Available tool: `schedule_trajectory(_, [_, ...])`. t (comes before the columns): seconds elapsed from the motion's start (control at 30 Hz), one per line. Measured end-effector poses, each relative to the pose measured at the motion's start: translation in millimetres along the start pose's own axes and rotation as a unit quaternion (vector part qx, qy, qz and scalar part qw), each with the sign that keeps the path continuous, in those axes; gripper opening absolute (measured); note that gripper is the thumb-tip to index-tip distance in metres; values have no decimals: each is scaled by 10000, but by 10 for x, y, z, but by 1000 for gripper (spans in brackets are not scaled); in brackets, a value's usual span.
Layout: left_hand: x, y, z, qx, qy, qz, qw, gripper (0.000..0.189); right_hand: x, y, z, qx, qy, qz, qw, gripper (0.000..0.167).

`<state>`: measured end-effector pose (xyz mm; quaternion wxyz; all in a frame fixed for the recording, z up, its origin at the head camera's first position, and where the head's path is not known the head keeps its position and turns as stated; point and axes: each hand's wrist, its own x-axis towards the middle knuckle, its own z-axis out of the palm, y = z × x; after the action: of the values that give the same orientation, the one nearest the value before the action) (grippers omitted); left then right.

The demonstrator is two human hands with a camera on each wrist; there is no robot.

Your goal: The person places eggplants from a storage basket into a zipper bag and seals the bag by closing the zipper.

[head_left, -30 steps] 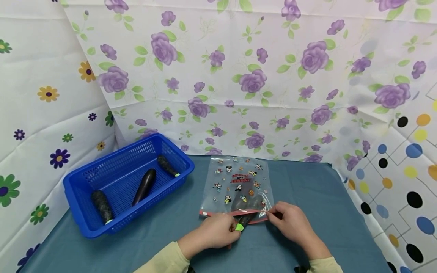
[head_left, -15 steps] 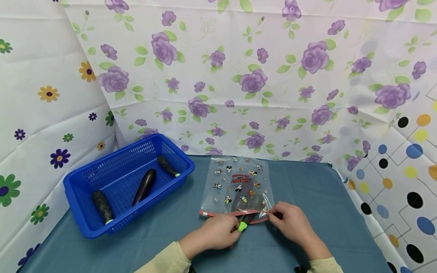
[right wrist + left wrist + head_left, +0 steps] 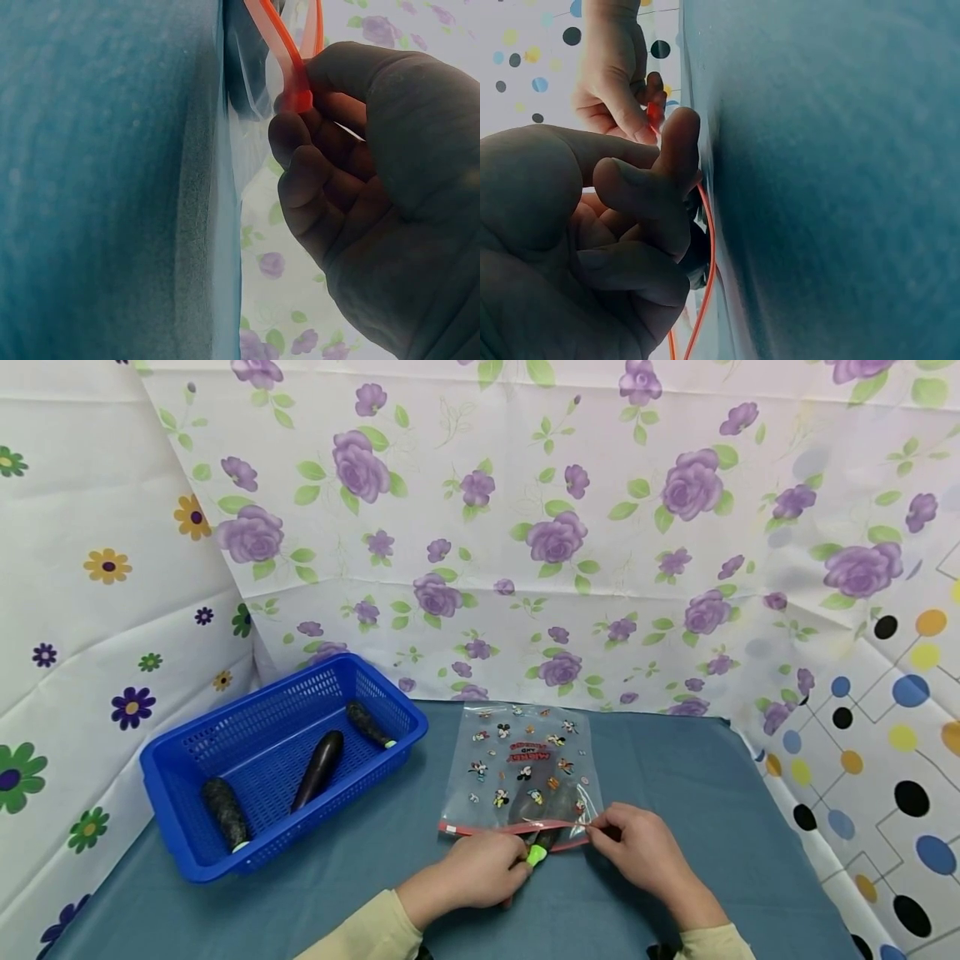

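A clear zip bag (image 3: pixel 491 760) with small cartoon prints lies flat, its red-edged mouth facing me and parted. Through that mouth a dark vegetable sticks out, its bright green end (image 3: pixel 537 854) toward me and its body a grey shape under the plastic. My left hand (image 3: pixel 480 870) has its fingers curled, fingertips right at the green end; in the left wrist view the fingers hide that end. With thumb and forefinger, my right hand (image 3: pixel 637 843) pinches the right corner of the red zip strip (image 3: pixel 300 97), holding it up off the cloth.
At the left stands a blue slatted basket (image 3: pixel 176 835). Inside it lie a glossy dark eggplant (image 3: pixel 318 768) and two dark, rough vegetables with pale green tips, one nearer (image 3: pixel 223 810) and one farther (image 3: pixel 366 722). A blue-green cloth (image 3: pixel 712 793) covers the table; patterned sheets hang behind and beside it.
The vegetable's green end has shifted slightly right and toward the bag's mouth, showing more beyond my left fingers. My left hand has edged right; my right hand has kept its place.
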<state>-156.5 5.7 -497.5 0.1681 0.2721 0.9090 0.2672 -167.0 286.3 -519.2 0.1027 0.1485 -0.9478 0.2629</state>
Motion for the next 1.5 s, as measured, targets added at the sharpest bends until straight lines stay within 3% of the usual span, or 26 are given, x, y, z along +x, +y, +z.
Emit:
schedule_trajectory(0.53, [131,41,67,662,260,153,9974,41,-2,19,-18,12,-131,136,9998,22])
schedule_trajectory(1.17, [219,120,61,100,169,-75,9998,38,-4,16,-4,-10,-101,88,9999,22])
schedule_trajectory(1.5, [290,174,79,318,314,-221,9988,40,8,20,4,-2,-37,18,10000,21])
